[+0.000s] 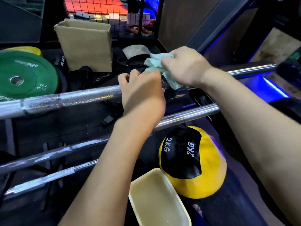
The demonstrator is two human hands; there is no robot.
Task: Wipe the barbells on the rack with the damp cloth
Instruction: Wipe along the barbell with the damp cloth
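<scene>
Three chrome barbells lie across the rack, running from lower left to upper right. The top barbell has a knurled shaft; a second barbell and a third barbell lie below it. A crumpled light green cloth hangs just above the top bar near its middle. My right hand grips the cloth's upper part. My left hand pinches the cloth's lower edge with curled fingers and sits over the top bar.
A white tub of cloudy water sits at the bottom, beside a yellow and black 2 kg medicine ball. A green weight plate lies at left and a cardboard box stands behind the bars. Straps litter the dark floor.
</scene>
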